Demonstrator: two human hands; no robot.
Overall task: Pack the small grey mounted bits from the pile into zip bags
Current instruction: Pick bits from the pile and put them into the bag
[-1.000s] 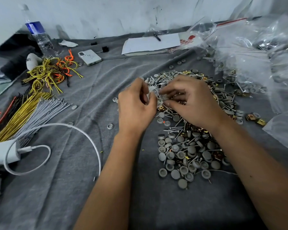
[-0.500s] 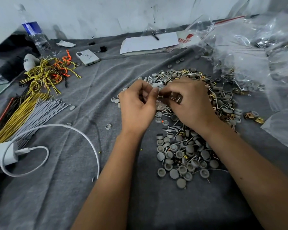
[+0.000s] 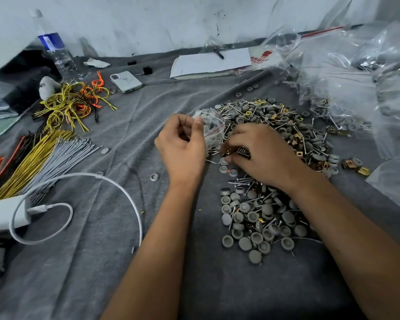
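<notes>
My left hand (image 3: 183,146) pinches the limp, slippery zip bag (image 3: 211,128) at its mouth; my right hand (image 3: 261,153) clutches small, light screws (image 3: 237,151) over the pile (image 3: 275,125).

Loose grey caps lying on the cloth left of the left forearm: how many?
3: one cap by the grey wire tips, one nearer the left wrist, one at the white cable, partly hidden. More may be hidden.

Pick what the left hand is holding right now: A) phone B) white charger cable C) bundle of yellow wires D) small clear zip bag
D: the left hand pinches the small clear zip bag by its edge above the pile, while the cable, phone and yellow wires lie untouched on the cloth.
</notes>
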